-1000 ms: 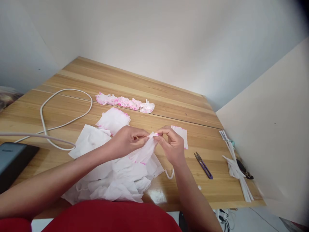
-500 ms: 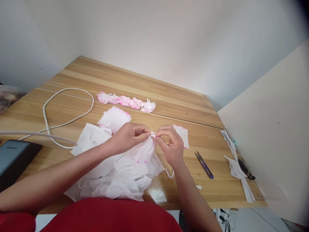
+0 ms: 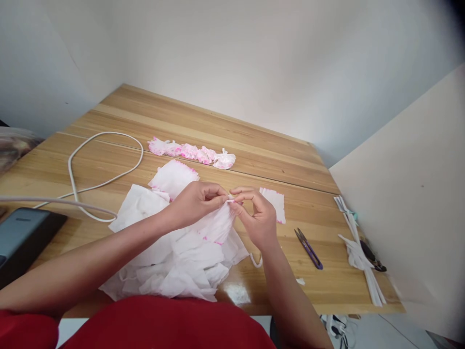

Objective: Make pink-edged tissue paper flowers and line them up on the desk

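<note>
Gathered white tissue paper (image 3: 220,224) with pink edge marks hangs from between my two hands. My left hand (image 3: 198,201) pinches its bunched top from the left. Thumb and fingertips of my right hand (image 3: 258,213) close on the same bunched end from the right. Below them spreads a loose heap of white tissue sheets (image 3: 170,266). Pink-edged square sheets (image 3: 173,178) lie beyond my left hand, and another pink-edged sheet (image 3: 273,203) shows behind my right hand. Farther back, a row of pink-and-white tissue flowers (image 3: 192,152) rests on the wooden table.
Purple-handled thread snips (image 3: 308,249) lie right of my right forearm. White strips (image 3: 358,252) with a dark-handled tool (image 3: 372,257) run along the right edge. A white cable (image 3: 72,179) loops at left by a dark box (image 3: 32,237). Walls (image 3: 232,63) border the table.
Fingers of my right hand have lifted and spread a little at the bunched end. The tissue stays held at nearly the same spot; the view has shifted slightly.
</note>
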`<state>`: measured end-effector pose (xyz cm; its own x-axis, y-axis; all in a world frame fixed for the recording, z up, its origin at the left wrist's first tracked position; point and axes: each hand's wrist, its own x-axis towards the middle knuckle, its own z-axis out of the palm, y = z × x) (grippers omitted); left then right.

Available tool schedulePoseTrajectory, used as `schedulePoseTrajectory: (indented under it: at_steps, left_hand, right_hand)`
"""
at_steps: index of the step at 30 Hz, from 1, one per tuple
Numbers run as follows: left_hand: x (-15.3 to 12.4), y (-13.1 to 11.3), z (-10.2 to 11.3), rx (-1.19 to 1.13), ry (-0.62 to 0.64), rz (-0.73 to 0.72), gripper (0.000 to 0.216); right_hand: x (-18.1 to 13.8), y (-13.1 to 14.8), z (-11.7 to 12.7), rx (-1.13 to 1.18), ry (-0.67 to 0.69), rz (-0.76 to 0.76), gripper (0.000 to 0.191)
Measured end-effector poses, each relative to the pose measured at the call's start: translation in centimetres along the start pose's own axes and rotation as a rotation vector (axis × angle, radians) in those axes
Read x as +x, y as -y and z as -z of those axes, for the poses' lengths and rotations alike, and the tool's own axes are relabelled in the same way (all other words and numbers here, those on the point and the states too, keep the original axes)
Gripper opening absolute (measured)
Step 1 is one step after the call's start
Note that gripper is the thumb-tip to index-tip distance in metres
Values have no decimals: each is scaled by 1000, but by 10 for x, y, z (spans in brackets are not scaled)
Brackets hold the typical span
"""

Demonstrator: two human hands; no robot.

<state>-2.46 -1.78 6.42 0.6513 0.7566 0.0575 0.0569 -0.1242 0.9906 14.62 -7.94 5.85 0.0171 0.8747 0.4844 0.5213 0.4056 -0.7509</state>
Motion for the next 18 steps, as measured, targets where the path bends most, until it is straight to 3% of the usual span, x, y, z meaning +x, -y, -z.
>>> schedulePoseTrajectory:
  at_steps: [7, 12, 18]
  left_hand:
    - [-2, -4, 6, 124, 1, -27, 44]
    - [-4, -7, 2, 54, 48, 3, 31]
    - [-10, 1, -1, 364, -53, 48, 39]
  right_hand:
    - [0, -3, -6, -24, -73, -69, 4]
    - [1, -2, -6, -142, -50, -46, 19]
    - [4, 4, -3, -158, -121, -12, 9]
